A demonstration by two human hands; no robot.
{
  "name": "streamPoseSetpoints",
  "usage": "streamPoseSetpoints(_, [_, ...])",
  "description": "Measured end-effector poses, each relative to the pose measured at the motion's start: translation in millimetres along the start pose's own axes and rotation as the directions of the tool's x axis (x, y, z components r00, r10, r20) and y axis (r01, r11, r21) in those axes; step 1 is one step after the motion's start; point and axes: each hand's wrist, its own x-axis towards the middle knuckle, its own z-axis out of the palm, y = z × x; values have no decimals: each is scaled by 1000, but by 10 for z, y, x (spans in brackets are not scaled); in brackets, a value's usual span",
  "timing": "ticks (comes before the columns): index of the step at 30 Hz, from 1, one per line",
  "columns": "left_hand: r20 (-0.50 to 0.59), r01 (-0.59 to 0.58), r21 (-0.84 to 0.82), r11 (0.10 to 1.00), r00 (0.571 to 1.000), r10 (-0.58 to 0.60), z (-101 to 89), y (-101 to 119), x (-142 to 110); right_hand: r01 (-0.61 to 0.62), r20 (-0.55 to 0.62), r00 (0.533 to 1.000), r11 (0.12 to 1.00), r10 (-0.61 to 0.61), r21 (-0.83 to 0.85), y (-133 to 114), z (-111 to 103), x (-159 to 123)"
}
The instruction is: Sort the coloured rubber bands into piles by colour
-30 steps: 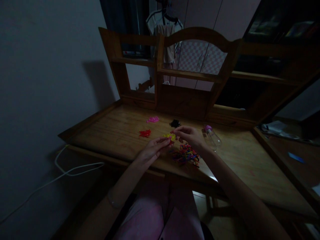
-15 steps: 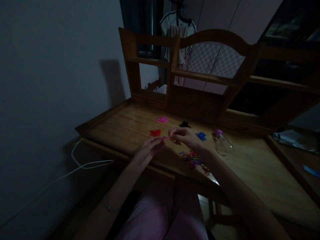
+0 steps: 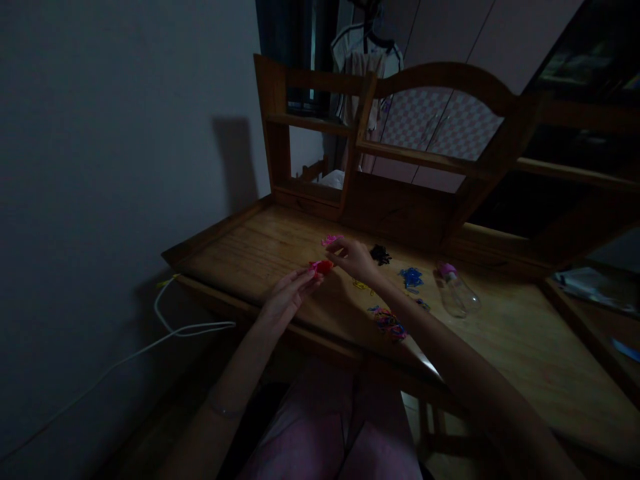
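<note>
My left hand (image 3: 290, 293) pinches some pink rubber bands (image 3: 313, 266) just in front of the red rubber bands (image 3: 325, 268). Fingers closed together, my right hand (image 3: 353, 259) hovers between the red heap and the pink pile (image 3: 331, 240); anything in its fingertips is too small to make out. Yellow bands (image 3: 362, 287) lie beneath my right wrist. Farther right are a black pile (image 3: 381, 255) and a blue pile (image 3: 411, 279). A mixed heap of coloured bands (image 3: 389, 324) sits near the table's front edge, partly covered by my right forearm.
A clear bottle with a pink cap (image 3: 459, 297) lies on the wooden desk (image 3: 240, 257) at right. A shelf unit (image 3: 350, 153) rises along the back. On the left, a white cable (image 3: 200, 325) hangs by the wall.
My right hand has moved up and left, from above the yellow bands toward the pink pile. The left hand keeps its pinch near the red bands. The view has shifted slightly.
</note>
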Motion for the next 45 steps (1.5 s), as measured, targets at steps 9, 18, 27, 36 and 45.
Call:
streamPoseSetpoints(9, [-48,-139,27,990,989,141,22,-17,3,247,69,967,968,-243,-54,-229,87,-352])
streamPoseSetpoints(18, [-35,-209,124,970,976,215,90,26,-77,246,-22,969,969,-246,14,-228,56,-335])
streamPoseSetpoints(27, [-49,-208,112,972,976,214,-14,60,-29,-4,-52,999,975,16,221,-66,-22,-190])
streamPoseSetpoints(36, [88,-302,421,855,952,292,-66,139,281,-139,-45,990,982,134,-130,170,56,-7])
streamPoseSetpoints(45, [446,-485,872,66,844,299,286,459,1481,-253,-241,947,956,213,-148,228,-524,-325])
